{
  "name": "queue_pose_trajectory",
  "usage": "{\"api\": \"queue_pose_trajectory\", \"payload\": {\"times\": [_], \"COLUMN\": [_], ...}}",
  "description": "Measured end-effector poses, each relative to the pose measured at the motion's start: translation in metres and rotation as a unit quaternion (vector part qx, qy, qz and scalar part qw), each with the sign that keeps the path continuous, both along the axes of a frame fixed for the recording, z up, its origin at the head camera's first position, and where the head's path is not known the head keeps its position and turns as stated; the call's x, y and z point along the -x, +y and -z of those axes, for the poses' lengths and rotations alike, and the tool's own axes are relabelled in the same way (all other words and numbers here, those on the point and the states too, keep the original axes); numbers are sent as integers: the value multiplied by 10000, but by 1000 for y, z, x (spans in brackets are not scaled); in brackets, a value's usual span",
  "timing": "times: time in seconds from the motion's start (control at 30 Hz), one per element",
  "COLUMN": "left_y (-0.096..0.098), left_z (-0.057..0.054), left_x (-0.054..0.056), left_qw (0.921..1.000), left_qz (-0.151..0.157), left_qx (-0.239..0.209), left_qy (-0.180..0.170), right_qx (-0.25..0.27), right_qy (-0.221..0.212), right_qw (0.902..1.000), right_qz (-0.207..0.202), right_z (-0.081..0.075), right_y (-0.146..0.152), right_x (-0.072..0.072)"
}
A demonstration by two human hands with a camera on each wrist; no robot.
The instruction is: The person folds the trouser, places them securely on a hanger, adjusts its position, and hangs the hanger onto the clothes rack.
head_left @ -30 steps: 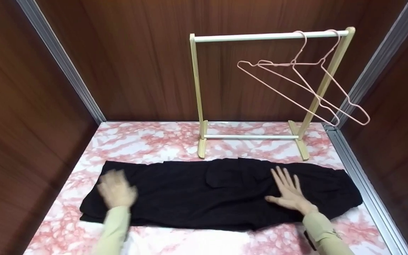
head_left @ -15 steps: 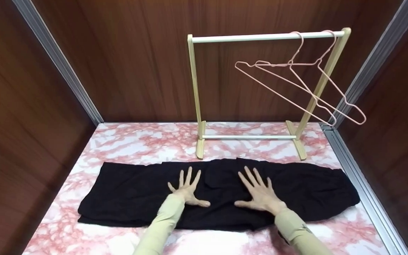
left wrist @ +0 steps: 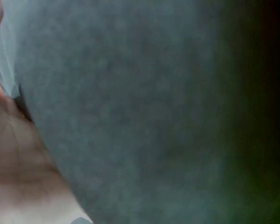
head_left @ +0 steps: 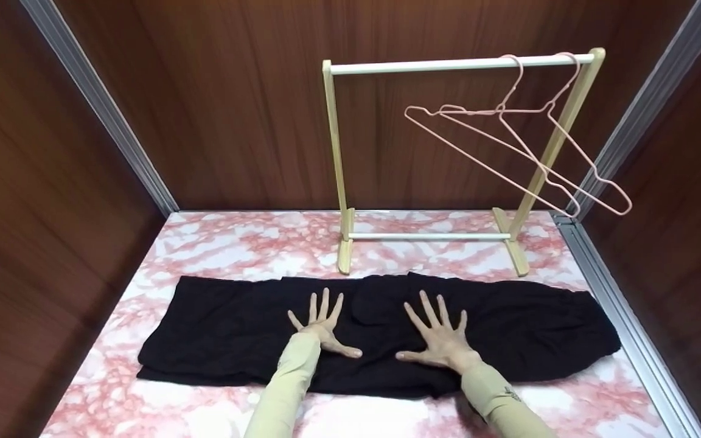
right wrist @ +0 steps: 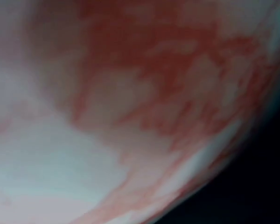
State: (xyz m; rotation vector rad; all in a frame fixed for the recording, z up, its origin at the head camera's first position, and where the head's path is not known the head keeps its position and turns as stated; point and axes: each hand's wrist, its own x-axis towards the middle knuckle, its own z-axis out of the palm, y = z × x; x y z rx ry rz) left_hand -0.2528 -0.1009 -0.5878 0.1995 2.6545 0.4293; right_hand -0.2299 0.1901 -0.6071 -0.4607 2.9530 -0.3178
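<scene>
Black trousers (head_left: 223, 328), folded lengthwise with a pocket flap near the middle, lie flat across the table in the head view. My left hand (head_left: 322, 330) rests on them left of centre, fingers spread and straight. To its right, my right hand (head_left: 443, 344) also lies on the cloth with its fingers splayed. A gap of black fabric separates the two thumbs. In the left wrist view, part of my left palm (left wrist: 18, 168) shows beside close, blurred dark cloth (left wrist: 130, 112). The right wrist view holds only blurred tabletop and a dark area, with no hand visible.
Behind the trousers stands a wooden rack (head_left: 337, 152) with a white rail (head_left: 411, 67). Two pink hangers (head_left: 478, 161) hang at its right end. Brown panels (head_left: 247, 121) with metal edges enclose the pink-and-white marbled table (head_left: 229, 243).
My left hand has moved right from the trousers' left end to near their middle. My right hand has shifted left along the cloth. Over the last half second both hands barely moved.
</scene>
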Motion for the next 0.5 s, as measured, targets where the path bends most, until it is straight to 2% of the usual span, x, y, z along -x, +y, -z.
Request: {"api": "queue_pose_trajectory", "payload": {"times": [0.17, 0.27, 0.4, 0.5], "left_y": [-4, -6, -8, -7], "left_z": [17, 23, 23, 16], "left_x": [7, 10, 13, 12], "left_qw": [9998, 9996, 9995, 9993], "left_qz": [-47, -47, -29, -2], "left_qx": [-162, -235, -293, -363], "left_qy": [105, 162, 100, 96], "right_qx": [60, 82, 118, 161], "right_qy": [36, 6, 16, 11], "right_qw": [10000, 10000, 9999, 9998], "right_qz": [18, 23, 51, 82], "right_z": [1, 1, 1, 1], "right_y": [-2, -2, -1, -1], "right_x": [0, 1, 3, 4]}}
